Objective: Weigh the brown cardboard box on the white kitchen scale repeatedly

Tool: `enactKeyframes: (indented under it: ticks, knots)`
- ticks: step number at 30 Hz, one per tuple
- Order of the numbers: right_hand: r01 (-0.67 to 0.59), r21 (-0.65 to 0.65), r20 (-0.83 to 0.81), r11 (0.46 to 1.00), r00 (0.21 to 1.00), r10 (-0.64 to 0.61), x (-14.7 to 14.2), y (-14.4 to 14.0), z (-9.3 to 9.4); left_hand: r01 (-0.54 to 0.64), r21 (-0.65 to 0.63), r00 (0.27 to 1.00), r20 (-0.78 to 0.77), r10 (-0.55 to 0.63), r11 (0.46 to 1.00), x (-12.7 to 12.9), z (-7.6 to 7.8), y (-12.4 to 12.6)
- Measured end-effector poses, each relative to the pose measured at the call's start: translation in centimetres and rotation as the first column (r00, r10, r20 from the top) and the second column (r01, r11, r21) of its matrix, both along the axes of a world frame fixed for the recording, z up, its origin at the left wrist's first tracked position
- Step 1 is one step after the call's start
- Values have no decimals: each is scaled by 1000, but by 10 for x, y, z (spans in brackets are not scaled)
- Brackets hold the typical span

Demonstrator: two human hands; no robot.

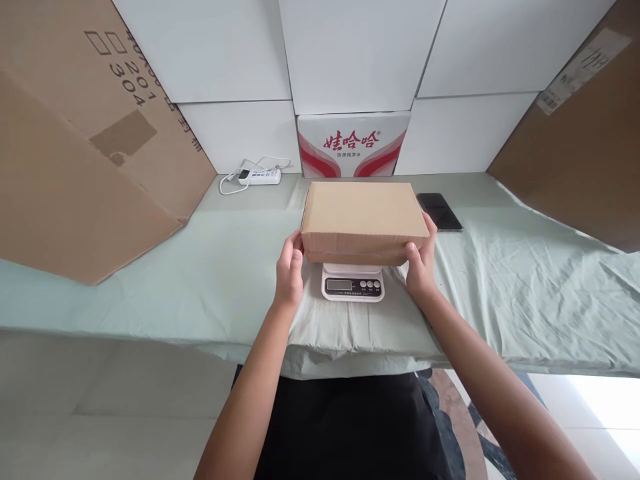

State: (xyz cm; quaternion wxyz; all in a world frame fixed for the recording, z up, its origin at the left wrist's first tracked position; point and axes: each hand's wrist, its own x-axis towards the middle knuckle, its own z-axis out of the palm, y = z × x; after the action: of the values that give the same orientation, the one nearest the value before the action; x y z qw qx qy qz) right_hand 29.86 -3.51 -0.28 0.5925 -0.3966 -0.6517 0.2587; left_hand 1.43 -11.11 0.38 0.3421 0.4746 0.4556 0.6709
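Note:
A closed brown cardboard box (363, 217) rests on or just over a small white kitchen scale (353, 283) in the middle of the table. My left hand (289, 268) grips the box's near left corner. My right hand (421, 260) grips its near right corner, thumb on the front face. The scale's display and three buttons show below the box; its platform is hidden under the box.
A pale green cloth (525, 287) covers the table. A black phone (440, 211) lies right of the box. A white power strip with cable (259, 176) sits at the back left. A red-and-white printed carton (353, 145) stands behind. Large cardboard sheets (75, 153) lean at both sides.

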Motion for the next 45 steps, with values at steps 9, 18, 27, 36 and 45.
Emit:
enactKeyframes:
  ticks: [9,18,27,36,45]
  knots:
    - [-6,15,-24,1000,1000,6,1,5,-5,9,3,1000,-21,-9,1000,-1,-1,1]
    - [3,58,-18,998,1000,-2,2,10,-8,20,1,999,-38,-20,1000,-1,1,0]
    - [-10,7,5,1000,1000,10,3,8,-4,-5,-1,998,-67,5,1000,-3,-3,3]
    - [-3,46,4,999,1000,3,3,14,-7,-17,-10,995,-94,16,1000,-4,-2,2]
    - [8,46,-14,999,1000,-7,3,15,-9,-20,-14,995,-94,18,1000,-3,-2,3]
